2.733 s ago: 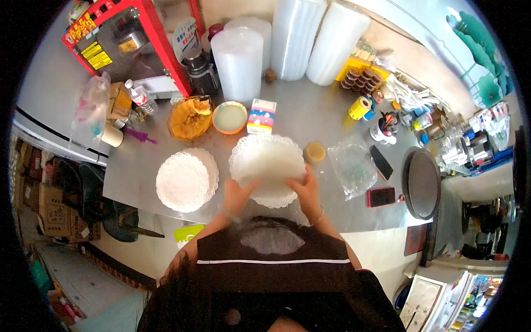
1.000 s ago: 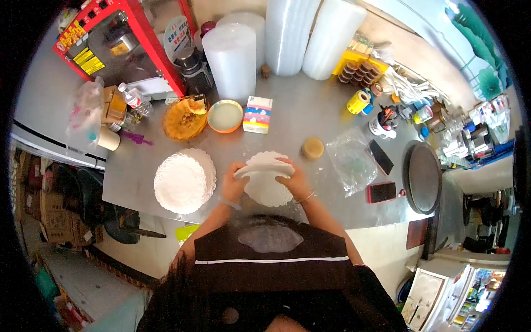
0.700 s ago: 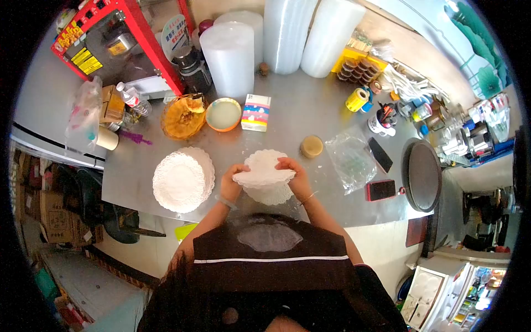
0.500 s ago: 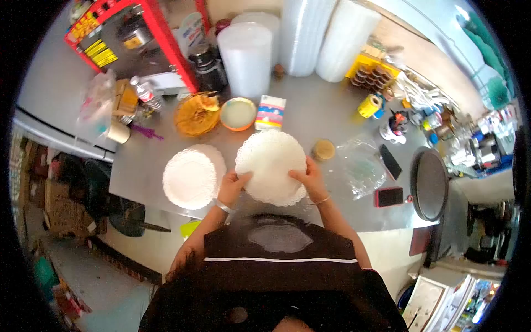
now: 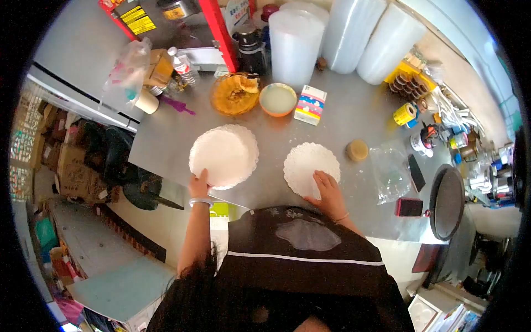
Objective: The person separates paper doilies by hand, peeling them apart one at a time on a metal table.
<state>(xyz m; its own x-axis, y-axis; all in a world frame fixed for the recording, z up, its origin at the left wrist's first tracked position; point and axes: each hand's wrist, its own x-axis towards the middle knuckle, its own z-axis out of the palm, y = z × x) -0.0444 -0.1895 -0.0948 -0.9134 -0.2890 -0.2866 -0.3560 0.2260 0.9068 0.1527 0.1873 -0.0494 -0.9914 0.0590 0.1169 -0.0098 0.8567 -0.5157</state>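
Observation:
A stack of thin white scalloped discs [image 5: 224, 155] lies on the metal table, left of centre; whether they are paper or dough I cannot tell. My left hand [image 5: 199, 185] is at its lower left edge, thumb over the rim and fingers curled, partly hidden. To the right lies another white scalloped disc [image 5: 307, 166] on the tabletop. My right hand [image 5: 328, 193] rests on its lower right part with the fingers spread. Just right of it stands a small round tub with a tan top [image 5: 357, 150].
Behind the discs stand an amber plate with flatbread [image 5: 235, 97], a bowl of pale liquid [image 5: 278, 100] and a colourful carton [image 5: 310, 105]. Rightward lie a clear plastic bag [image 5: 390, 174], a phone [image 5: 409, 207] and a dark round pan [image 5: 446, 202]. Tall wrapped rolls [image 5: 296, 47] stand behind.
Both hands were holding one disc up in front of me. Now they are apart: the left has moved to the stack, the right lies on the other disc. The view has shifted left.

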